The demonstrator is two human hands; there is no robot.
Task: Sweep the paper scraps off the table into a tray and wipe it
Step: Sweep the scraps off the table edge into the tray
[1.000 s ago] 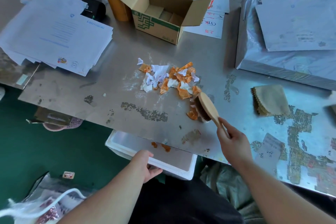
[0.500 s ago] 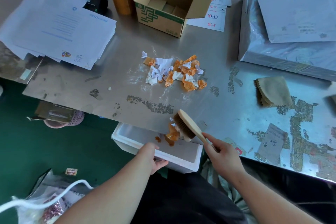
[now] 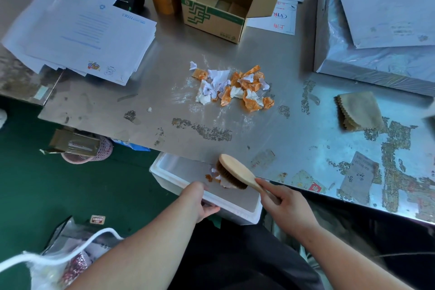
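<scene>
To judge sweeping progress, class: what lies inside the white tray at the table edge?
A few orange and white scraps lie in the tray beside the brush. The brush head hides whatever is beneath it, and the table covers the tray's far part.

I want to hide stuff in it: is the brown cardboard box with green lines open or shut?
Open. The brown cardboard box has its top flaps spread outward, and its inside shows.

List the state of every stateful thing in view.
White foam tray: held under metal table edge, few scraps inside.
Wooden bristle brush: over tray, held.
Orange and white paper scrap pile: on table, unswept.
Green-printed cardboard box: flaps open.
Tan folded cloth: on table, untouched.
Left hand: grips tray rim.
Right hand: grips brush handle.
</scene>
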